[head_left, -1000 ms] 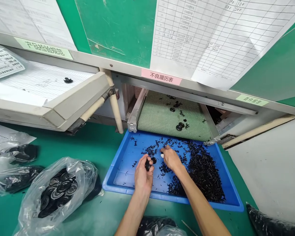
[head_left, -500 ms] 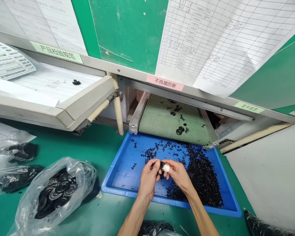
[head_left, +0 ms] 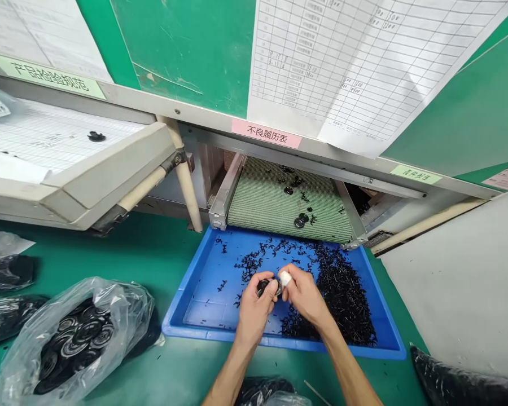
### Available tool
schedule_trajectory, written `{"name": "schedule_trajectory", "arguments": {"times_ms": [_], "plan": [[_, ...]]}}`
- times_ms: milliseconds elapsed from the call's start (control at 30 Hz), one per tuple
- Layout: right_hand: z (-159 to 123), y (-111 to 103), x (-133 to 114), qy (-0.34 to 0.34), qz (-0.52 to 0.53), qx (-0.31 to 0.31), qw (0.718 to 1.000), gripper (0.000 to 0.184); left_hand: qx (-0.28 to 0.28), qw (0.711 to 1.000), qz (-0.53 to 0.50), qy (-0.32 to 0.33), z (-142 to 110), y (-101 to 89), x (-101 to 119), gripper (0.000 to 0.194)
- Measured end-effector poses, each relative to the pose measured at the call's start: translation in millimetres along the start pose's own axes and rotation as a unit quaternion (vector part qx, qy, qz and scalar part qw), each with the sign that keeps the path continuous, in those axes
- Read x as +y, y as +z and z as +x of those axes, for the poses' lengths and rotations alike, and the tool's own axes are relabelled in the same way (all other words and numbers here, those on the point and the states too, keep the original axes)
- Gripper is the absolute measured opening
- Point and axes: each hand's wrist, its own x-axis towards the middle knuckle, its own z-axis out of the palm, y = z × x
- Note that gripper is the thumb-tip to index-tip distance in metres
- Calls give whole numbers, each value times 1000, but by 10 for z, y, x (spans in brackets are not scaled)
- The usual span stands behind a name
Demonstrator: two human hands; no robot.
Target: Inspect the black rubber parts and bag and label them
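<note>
head view: discs (head_left: 263, 286) clamped in left fingers (head_left: 270, 291), axis unclear; right fingers (head_left: 295, 274), gap unclear

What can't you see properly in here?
Head view: black discs, partly covered by the left hand.
Head view: the belt's far end, behind the metal frame.
Head view: small print on the hanging sheet, too tiny.
Head view: bottom bag, cut off by the edge.
</note>
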Motion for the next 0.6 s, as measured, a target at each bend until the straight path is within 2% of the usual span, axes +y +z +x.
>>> {"name": "schedule_trajectory", "arguments": {"times_ms": [67, 133, 167, 233, 333, 400, 500, 600], "plan": [[128, -165, -24, -30, -167, 89, 981, 36, 23, 999, -44, -18, 25, -1, 8, 49], [327, -339, -50, -49, -286, 171, 942, 43, 41, 994, -90, -38, 48, -9, 25, 48], [440, -414, -60, -57, -321, 185, 927, 44, 46, 992, -111, -48, 57, -15, 35, 48], [657, -520, -60, -73, -357, 170, 916, 44, 53, 986, -144, -65, 69, -28, 54, 47], [858, -590, -7, -106, -355, 145, 918, 39, 63, 980, -169, -83, 80, -48, 67, 44], [880, -611, 47, -140, -318, 160, 924, 39, 68, 977, -178, -93, 87, -60, 67, 41], [772, -598, 102, -177, -239, 221, 929, 38, 82, 971, -197, -104, 100, -72, 71, 35], [542, -447, 106, -151, -139, 242, 948, 33, 76, 969, -205, -113, 95, -70, 89, 29]]}}
